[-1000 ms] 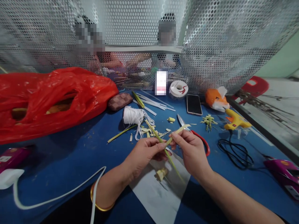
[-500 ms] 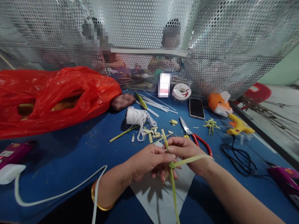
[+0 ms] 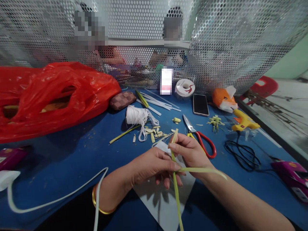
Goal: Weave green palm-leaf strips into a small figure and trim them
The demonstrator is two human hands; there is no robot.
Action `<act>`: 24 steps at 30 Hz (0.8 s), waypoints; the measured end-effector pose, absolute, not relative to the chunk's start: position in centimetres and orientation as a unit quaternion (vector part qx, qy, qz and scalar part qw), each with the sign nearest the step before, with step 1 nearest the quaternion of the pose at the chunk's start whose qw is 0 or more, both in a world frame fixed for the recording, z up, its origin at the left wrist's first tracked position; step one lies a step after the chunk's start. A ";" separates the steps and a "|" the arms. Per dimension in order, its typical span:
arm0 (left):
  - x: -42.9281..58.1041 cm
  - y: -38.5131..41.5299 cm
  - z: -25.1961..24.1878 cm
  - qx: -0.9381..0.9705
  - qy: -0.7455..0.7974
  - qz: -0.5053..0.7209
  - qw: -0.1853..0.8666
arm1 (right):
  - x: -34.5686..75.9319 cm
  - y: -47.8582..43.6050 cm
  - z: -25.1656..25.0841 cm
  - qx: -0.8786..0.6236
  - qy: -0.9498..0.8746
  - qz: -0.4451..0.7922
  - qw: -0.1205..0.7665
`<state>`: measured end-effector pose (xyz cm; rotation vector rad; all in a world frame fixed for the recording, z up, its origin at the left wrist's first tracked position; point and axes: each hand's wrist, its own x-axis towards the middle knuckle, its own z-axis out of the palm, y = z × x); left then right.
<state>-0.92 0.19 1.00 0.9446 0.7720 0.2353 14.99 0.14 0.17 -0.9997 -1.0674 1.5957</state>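
Observation:
Green leaf strips (image 3: 176, 192) cross between my two hands, one long end hanging down toward me and another reaching right over my right wrist. My left hand (image 3: 156, 166) pinches the crossing with its thumb, the other fingers curled beneath. Higher up, my right hand (image 3: 187, 149) grips the strip's short upper end between thumb and fingers. Below lies a pale sheet (image 3: 156, 202). Red-handled scissors (image 3: 204, 144) rest just beyond my right hand. Pale leaf scraps (image 3: 154, 134) and a spool of white string (image 3: 136, 115) are ahead of my left hand.
A red plastic bag (image 3: 55, 99) fills the left side, near a checkered pouch (image 3: 123, 100). At right are a phone (image 3: 201, 105), a yellow glue gun (image 3: 244, 121) with black cord and an orange tissue pack (image 3: 223, 98). A white cable (image 3: 60, 200) crosses left. People sit behind perforated mesh.
My right hand has shifted up along the strip, a little apart from my left thumb. The strip's upper end now leans right. The whole view has shifted slightly.

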 end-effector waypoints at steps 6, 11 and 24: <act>-1.0 -0.1 0.9 0.458 0.339 0.084 0.817 | 14.5 -0.3 -0.1 -0.412 -0.446 0.628 0.486; -1.0 -0.2 0.5 0.458 0.322 0.078 0.825 | 14.3 -0.6 -0.3 -0.415 -0.443 0.627 0.488; -0.5 0.5 0.4 0.341 0.422 0.299 0.785 | 15.3 1.6 -1.0 -0.510 -0.332 0.571 0.551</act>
